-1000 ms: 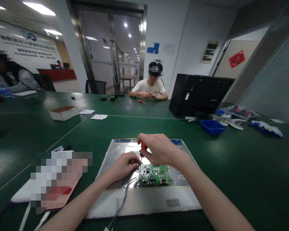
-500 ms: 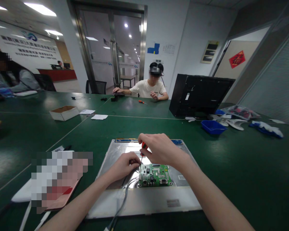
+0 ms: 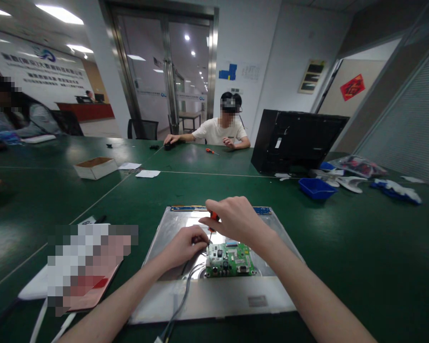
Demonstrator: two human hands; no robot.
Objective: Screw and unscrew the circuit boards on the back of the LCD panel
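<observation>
The panel [image 3: 218, 297] lay on the table [image 3: 186, 190] in front of you. The board [image 3: 229, 262] sat on it, near the middle. Your left hand [image 3: 189, 243] was by the board's far left corner. Your right hand [image 3: 233, 216] was over the panel, behind the board, with the screwdriver [image 3: 215, 216] in it. The wires [image 3: 188, 286] ran from the board's left side toward you. Left of the panel lay a pile [image 3: 93, 271], too blurred to name. The box [image 3: 96, 170] was farther off, with papers [image 3: 148, 174] to its right. On your right, the tray [image 3: 317, 189] sat before the screen [image 3: 300, 140]. Across the table, left of the screen, was a co-worker [image 3: 219, 129], with a second screwdriver [image 3: 210, 151] in front.
</observation>
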